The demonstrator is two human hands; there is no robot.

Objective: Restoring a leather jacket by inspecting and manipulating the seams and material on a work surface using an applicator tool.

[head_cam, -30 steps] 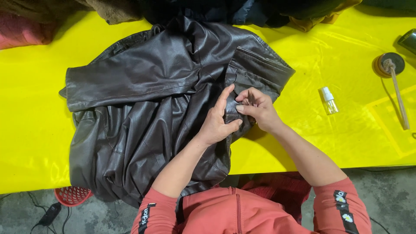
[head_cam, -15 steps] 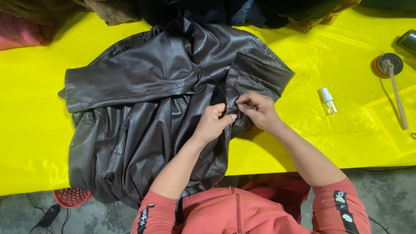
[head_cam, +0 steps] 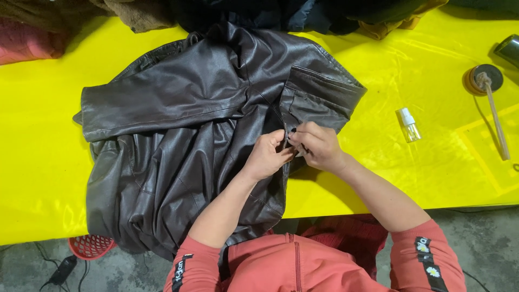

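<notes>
Fingers (head_cam: pixel 292 141) of both hands pinch the front edge of a dark brown leather jacket (head_cam: pixel 184 140), the left hand (head_cam: pixel 267 157) and right hand (head_cam: pixel 319 146) pressed close together over what looks like the zip or a fastening, too small to tell which. The jacket lies spread across the yellow bench (head_cam: pixel 378 178), its hem hanging over the near edge. A hard tug here could, I judge, drag that overhang further off or crease the leather. Further out stand a small clear spray bottle (head_cam: pixel 408 124) and a wooden-handled tool (head_cam: pixel 489 103); a sweeping sleeve might knock the bottle over.
</notes>
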